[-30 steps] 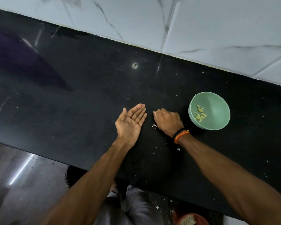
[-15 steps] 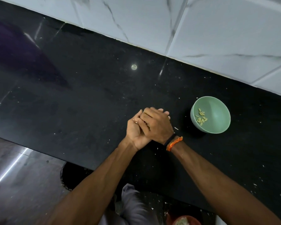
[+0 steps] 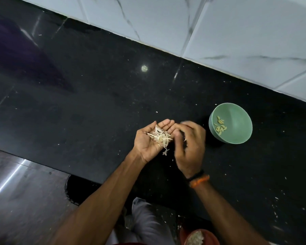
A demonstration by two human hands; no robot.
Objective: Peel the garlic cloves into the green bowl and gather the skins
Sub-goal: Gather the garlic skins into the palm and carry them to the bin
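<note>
L hand [image 3: 149,138] is center frame, palm up and cupped, fingers loosely half-curled w/ tips pointing toward upper right. A pile of garlic skins [image 3: 160,137] sits in the palm, pale and papery; a few strands hang off the palm's lower right edge.

R hand [image 3: 189,145] is just right of it, back of hand to camera, motion-blurred. Fingers look relaxed and slightly bent, tips near the L fingertips and the skin pile. One small pale shred shows at the R fingers, but can't tell if it's pinched or just stuck. No clear grip on anything. Black + orange wristbands [image 3: 199,179] on the R wrist.

Green bowl [image 3: 237,128] sits right of center on the black countertop [image 3: 78,103], near the R hand but apart from it. Peeled garlic cloves [image 3: 220,126] lie inside, on its left inner wall.

Small white skin flecks are scattered on the counter, mostly lower right. White marble-look tiles [image 3: 237,32] fill the upper right. Reddish container [image 3: 200,236] w/ pale contents is at the bottom edge, below counter level; contents unclear. Grey trouser leg [image 3: 148,223] at bottom center.
</note>
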